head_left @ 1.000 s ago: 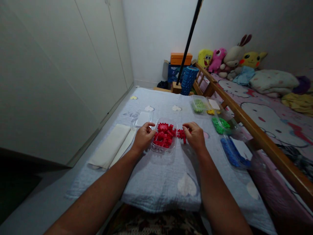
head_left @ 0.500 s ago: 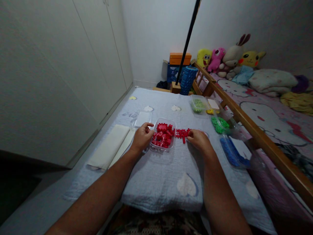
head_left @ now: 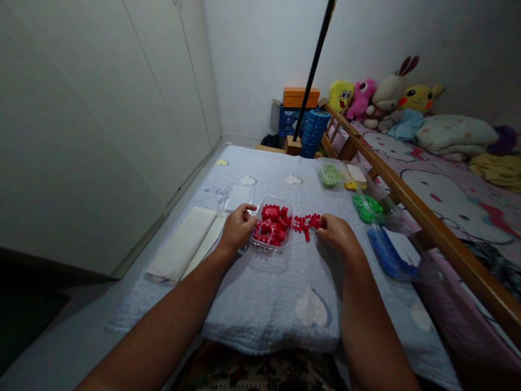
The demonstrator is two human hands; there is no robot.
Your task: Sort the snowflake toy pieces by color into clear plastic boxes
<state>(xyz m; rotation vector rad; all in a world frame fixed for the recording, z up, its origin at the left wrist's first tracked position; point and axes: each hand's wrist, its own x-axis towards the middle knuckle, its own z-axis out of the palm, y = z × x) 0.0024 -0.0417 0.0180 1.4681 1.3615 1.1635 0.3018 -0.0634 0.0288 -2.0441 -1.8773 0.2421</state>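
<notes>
A clear plastic tub [head_left: 287, 240] full of red building pieces [head_left: 269, 228] stands on a pale blue quilt [head_left: 264, 293]. My left hand [head_left: 236, 230] is closed on the tub's left rim. My right hand [head_left: 337, 233] lies to the right of the tub with its fingers pinched on the end of a short chain of joined red pieces [head_left: 306, 223] that rests on the quilt beside the tub.
Clear tubs of light green [head_left: 330, 175], green [head_left: 366, 208] and blue pieces [head_left: 388, 255] line the quilt's right side. A clear lid [head_left: 236, 198] and folded white cloth [head_left: 183, 243] lie left. A wooden bed rail [head_left: 427, 222] runs along the right; a black pole [head_left: 313, 70] stands behind.
My right hand has drawn the red chain out of the tub and to the right, laying it flat on the quilt. My left hand has stayed on the tub's rim.
</notes>
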